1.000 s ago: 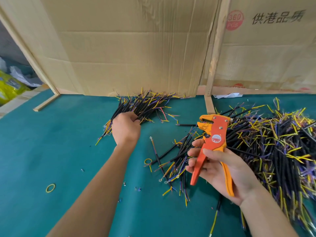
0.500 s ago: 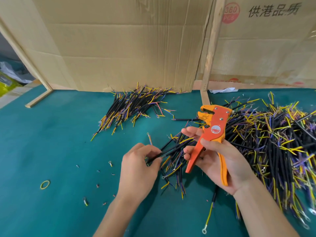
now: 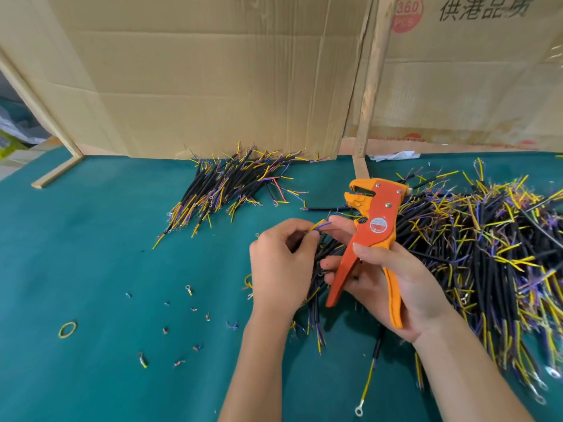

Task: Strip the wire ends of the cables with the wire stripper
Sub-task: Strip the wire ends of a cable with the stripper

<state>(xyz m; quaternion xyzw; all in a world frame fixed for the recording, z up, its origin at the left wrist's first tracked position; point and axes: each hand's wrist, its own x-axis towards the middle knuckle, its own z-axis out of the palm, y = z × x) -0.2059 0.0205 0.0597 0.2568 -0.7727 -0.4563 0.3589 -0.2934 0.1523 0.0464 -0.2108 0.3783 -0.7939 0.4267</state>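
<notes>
My right hand (image 3: 393, 284) grips the orange wire stripper (image 3: 370, 236) by its handles, jaws up and pointing left. My left hand (image 3: 280, 263) pinches a black cable (image 3: 321, 225) whose yellow and purple wire ends stick out by my thumb, just left of the stripper and touching my right fingertips. A small pile of black cables (image 3: 231, 185) lies at the back by the cardboard. A large heap of cables (image 3: 481, 248) fills the right side of the green table (image 3: 91, 239). More cables (image 3: 315, 312) lie under my hands.
Cardboard sheets (image 3: 213, 77) and a wooden post (image 3: 370, 83) stand along the back. Bits of cut insulation (image 3: 189, 324) and a ring terminal (image 3: 189, 289) dot the table at front left, with a yellow rubber band (image 3: 67, 329) farther left.
My left hand came back from the far pile, picked one cable from the cables under my hands and raised its wire ends toward the stripper. My right hand has kept the stripper almost still.
</notes>
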